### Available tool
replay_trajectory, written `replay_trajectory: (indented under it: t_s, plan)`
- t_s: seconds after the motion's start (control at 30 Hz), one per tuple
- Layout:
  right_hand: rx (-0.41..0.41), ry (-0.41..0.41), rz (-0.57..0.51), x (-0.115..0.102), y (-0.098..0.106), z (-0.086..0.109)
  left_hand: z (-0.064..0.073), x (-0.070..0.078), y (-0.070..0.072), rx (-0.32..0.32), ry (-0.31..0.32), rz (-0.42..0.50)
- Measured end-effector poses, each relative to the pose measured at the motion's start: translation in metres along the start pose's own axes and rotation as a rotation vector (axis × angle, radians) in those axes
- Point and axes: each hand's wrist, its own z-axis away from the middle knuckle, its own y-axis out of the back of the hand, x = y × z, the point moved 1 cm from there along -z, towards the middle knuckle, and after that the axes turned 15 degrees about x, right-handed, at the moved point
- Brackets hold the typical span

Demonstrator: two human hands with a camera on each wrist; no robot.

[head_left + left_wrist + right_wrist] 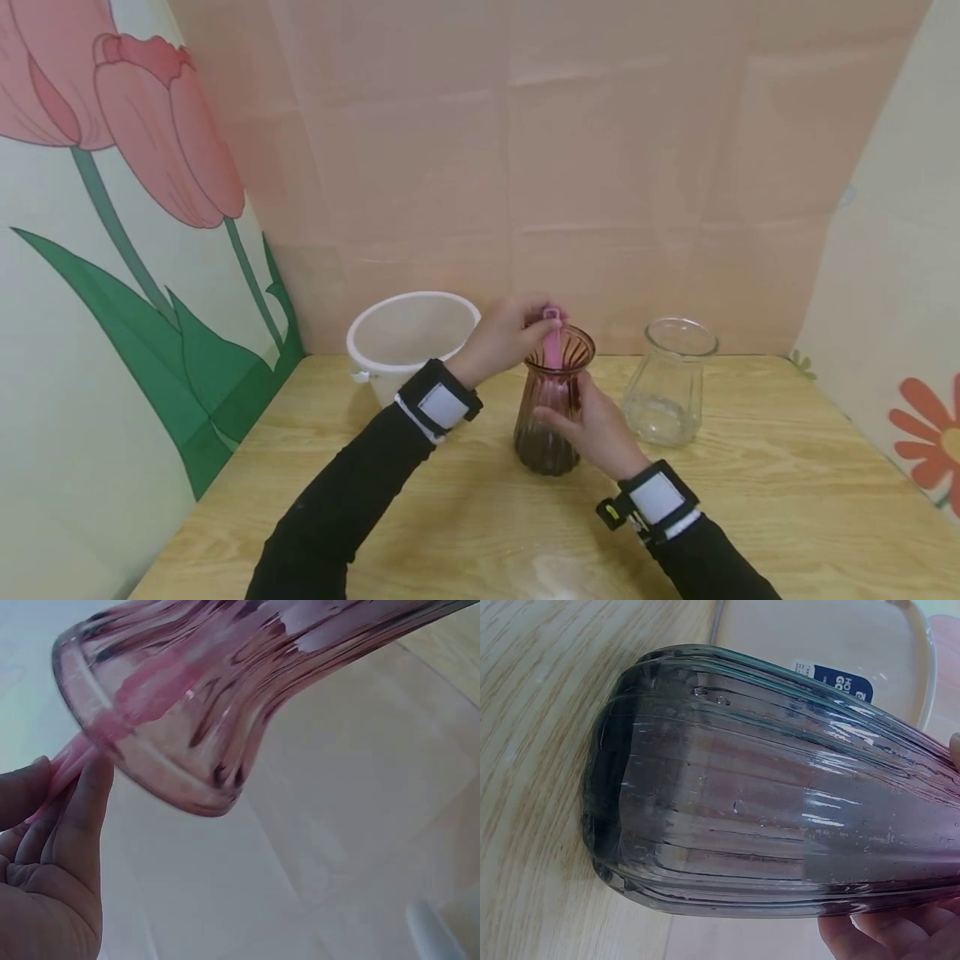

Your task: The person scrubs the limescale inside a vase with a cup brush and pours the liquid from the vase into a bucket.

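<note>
A ribbed glass vase [547, 433], purple-pink at its flared rim and dark grey at the base, stands on the wooden tabletop. My right hand [600, 425] grips it from the right, thumb across the front; fingers [877, 934] show behind the glass in the right wrist view. Above the rim, my left hand [510, 333] pinches a pink-handled tool [552, 346] with a looped end. The handle runs down through the vase mouth. Seen through the glass in the left wrist view, a pale part [322, 619] lies in the neck, blurred by the ribs.
To the left behind my left wrist is a white bucket [360, 362] with a blue label [844, 681]. A clear glass vase [667, 400] stands to the right of the held one. A pinkish sheet [600, 167] hangs behind the table, and printed flower panels flank both sides.
</note>
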Motion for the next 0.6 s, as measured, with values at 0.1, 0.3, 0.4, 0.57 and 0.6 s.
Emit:
replay_trajectory:
  t_s: [0.1, 0.3, 0.4, 0.57, 0.6]
  plan:
    - [-0.004, -0.004, -0.003, 0.000, 0.000, 0.000, -0.001, 0.005, 0.005, 0.026, -0.012, 0.008]
    - [-0.002, -0.001, 0.004, 0.000, 0.000, -0.001, -0.004, 0.014, 0.013, 0.082, -0.032, 0.024]
    - [0.003, 0.003, 0.007, 0.000, 0.000, -0.001, -0.005, 0.017, 0.016, 0.112, -0.029, 0.055]
    - [-0.007, -0.006, 0.006, 0.000, 0.000, 0.000, -0.005, 0.023, 0.019, 0.143, -0.012, 0.145]
    - [-0.008, -0.010, 0.006, 0.000, 0.000, 0.000, -0.005, 0.024, 0.020, 0.152, -0.013, 0.158]
